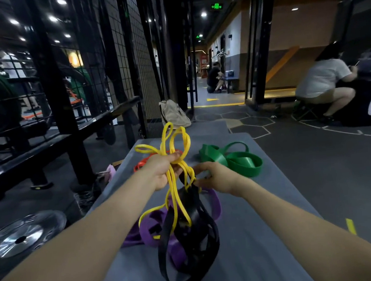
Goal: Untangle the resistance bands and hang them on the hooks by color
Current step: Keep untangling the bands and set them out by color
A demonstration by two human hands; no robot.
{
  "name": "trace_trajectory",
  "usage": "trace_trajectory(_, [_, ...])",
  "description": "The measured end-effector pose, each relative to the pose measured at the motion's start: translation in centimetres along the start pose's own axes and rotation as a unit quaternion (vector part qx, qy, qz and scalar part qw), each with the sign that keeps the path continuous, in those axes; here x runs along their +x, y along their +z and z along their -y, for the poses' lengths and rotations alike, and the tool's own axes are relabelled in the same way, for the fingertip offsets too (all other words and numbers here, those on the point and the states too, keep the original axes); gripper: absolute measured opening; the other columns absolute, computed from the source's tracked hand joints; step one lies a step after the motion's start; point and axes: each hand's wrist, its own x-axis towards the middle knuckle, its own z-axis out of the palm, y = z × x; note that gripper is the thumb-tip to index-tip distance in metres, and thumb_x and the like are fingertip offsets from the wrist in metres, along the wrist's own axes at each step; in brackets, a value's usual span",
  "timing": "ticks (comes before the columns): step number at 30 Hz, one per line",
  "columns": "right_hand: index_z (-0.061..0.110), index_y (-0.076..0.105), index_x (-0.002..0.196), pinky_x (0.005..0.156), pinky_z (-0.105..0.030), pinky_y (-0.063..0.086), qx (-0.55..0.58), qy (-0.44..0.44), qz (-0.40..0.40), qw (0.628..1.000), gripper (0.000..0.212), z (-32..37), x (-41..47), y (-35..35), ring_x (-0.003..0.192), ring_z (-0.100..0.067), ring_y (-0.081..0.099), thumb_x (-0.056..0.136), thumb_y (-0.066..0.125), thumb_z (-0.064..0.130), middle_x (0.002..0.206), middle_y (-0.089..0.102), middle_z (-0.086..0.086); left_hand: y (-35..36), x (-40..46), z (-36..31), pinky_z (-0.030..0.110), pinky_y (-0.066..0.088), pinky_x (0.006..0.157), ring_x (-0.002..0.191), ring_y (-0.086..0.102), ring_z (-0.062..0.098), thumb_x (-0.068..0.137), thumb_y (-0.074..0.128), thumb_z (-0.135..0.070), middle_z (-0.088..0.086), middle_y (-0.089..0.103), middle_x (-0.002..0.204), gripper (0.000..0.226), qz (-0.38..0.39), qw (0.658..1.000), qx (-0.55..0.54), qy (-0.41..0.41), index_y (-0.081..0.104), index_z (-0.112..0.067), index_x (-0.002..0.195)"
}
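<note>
- Grey padded mat (pixel 246 236) is spread on the dark floor, and all the bands are gathered on it or above it.
- At the left, a black metal rack (pixel 60 120) with a wire grid is seen, and a silver weight plate (pixel 23 235) lies on the floor beside the mat.
- Black wide band (pixel 191 253) is lifted above the near part of the mat; it hangs in big loops under both hands, and its lower end touches the mat.
- Purple band (pixel 152 229) lies on the mat behind and under the black one, partly covered by it.
- Green band (pixel 238 160) is coiled on the far right part of the mat, just beyond the right hand and apart from the tangle.
- Yellow thin band (pixel 173 186) is held up in the middle; its loops stand above the left hand and more loops fall below it, through the black band.
- Red band (pixel 141 163) is seen only a little, on the mat behind the left hand.
- Left hand (pixel 162 172) is closed around the bundle of yellow strands.
- Right hand (pixel 215 178) is just beside it, with the fingers pinching at the knot where yellow and black meet; which strand is held exactly cannot be told.
</note>
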Motion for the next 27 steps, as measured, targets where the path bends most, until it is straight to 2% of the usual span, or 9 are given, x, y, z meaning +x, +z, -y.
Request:
trace_trajectory(3, [0.014,0.06,0.117,0.082,-0.049,0.052,0.001,-0.031,-0.013,0.999,0.028,0.2,0.2,0.4,0.085,-0.018,0.059,0.089,0.061,0.015,0.103,0.061,0.0,-0.7,0.0,-0.2,0.026,0.047,0.062,0.074,0.058,0.018,0.093,0.054,-0.012,0.007,0.06,0.079,0.017,0.006,1.0,-0.004,-0.007,0.061,-0.01,0.078])
trace_trajectory(6, [0.018,0.056,0.123,0.081,-0.046,0.05,-0.036,-0.075,-0.003,0.997,0.033,0.5,0.4,0.3,0.082,-0.025,0.06,0.091,0.058,0.01,0.099,0.063,-0.003,-1.0,0.0,-0.2,0.027,0.047,0.065,0.071,0.057,0.019,0.093,0.054,-0.011,0.005,0.063,0.066,0.019,0.003,1.0,-0.018,-0.003,0.061,-0.009,0.075])
trace_trajectory(8, [0.014,0.06,0.118,0.077,-0.032,0.05,-0.073,-0.085,0.002,0.994,0.028,0.5,0.6,0.1,0.082,-0.026,0.06,0.091,0.058,0.011,0.098,0.065,-0.008,-1.0,0.1,-0.2,0.028,0.048,0.065,0.071,0.059,0.019,0.093,0.053,-0.01,0.002,0.065,0.053,0.019,0.004,0.999,-0.031,-0.003,0.06,-0.008,0.076])
trace_trajectory(10, [0.01,0.062,0.116,0.066,-0.011,0.043,-0.093,-0.081,0.004,0.992,0.026,0.6,0.8,-0.6,0.074,-0.013,0.056,0.09,0.059,0.013,0.088,0.062,-0.001,-1.0,0.3,-0.4,0.029,0.049,0.068,0.07,0.059,0.019,0.094,0.051,-0.009,0.002,0.065,0.049,0.019,0.003,0.999,-0.039,-0.001,0.059,-0.007,0.076])
trace_trajectory(12, [0.007,0.061,0.116,0.061,-0.005,0.038,-0.129,-0.084,0.016,0.988,0.026,0.9,0.9,-1.4,0.072,-0.006,0.051,0.091,0.058,0.015,0.086,0.057,0.004,-0.9,0.3,-0.6,0.03,0.049,0.07,0.07,0.059,0.019,0.094,0.051,-0.009,0.002,0.065,0.049,0.019,0.003,0.999,-0.032,0.003,0.058,-0.007,0.077])
trace_trajectory(15, [0.002,0.061,0.109,0.076,-0.024,0.04,-0.258,-0.11,0.05,0.959,0.023,1.4,1.1,-1.7,0.09,-0.02,0.051,0.096,0.049,0.016,0.106,0.054,-0.011,-0.5,0.4,-0.8,0.03,0.049,0.069,0.07,0.059,0.019,0.094,0.053,-0.008,0.007,0.065,0.067,0.016,-0.004,1.0,-0.021,0.009,0.057,-0.007,0.078])
trace_trajectory(19, [0.003,0.059,0.099,0.08,-0.04,0.044,-0.379,-0.154,0.056,0.911,0.019,1.0,1.6,-1.1,0.096,-0.03,0.054,0.094,0.041,0.004,0.107,0.05,-0.013,-0.4,0.7,-0.7,0.031,0.049,0.069,0.072,0.058,0.019,0.093,0.053,-0.008,0.008,0.061,0.077,0.017,-0.012,1.0,-0.01,0.01,0.059,-0.008,0.078])
trace_trajectory(23, [0.01,0.064,0.106,0.081,-0.032,0.046,-0.318,-0.138,0.003,0.938,0.029,1.3,2.1,-1.4,0.1,-0.023,0.059,0.09,0.044,-0.002,0.109,0.06,-0.005,-0.9,0.7,-0.6,0.029,0.049,0.069,0.07,0.058,0.018,0.094,0.052,-0.009,0.006,0.065,0.067,0.019,-0.003,1.0,-0.025,0.0,0.059,-0.007,0.077])
trace_trajectory(27, [0.011,0.064,0.113,0.073,-0.023,0.047,-0.185,-0.103,0.064,0.975,0.023,1.8,2.5,-1.3,0.083,-0.013,0.059,0.091,0.056,0.012,0.101,0.061,0.004,-1.1,0.6,-1.3,0.027,0.05,0.063,0.057,0.063,0.014,0.093,0.052,-0.007,0.002,0.064,0.046,0.015,-0.002,0.999,-0.045,0.001,0.057,-0.006,0.079])
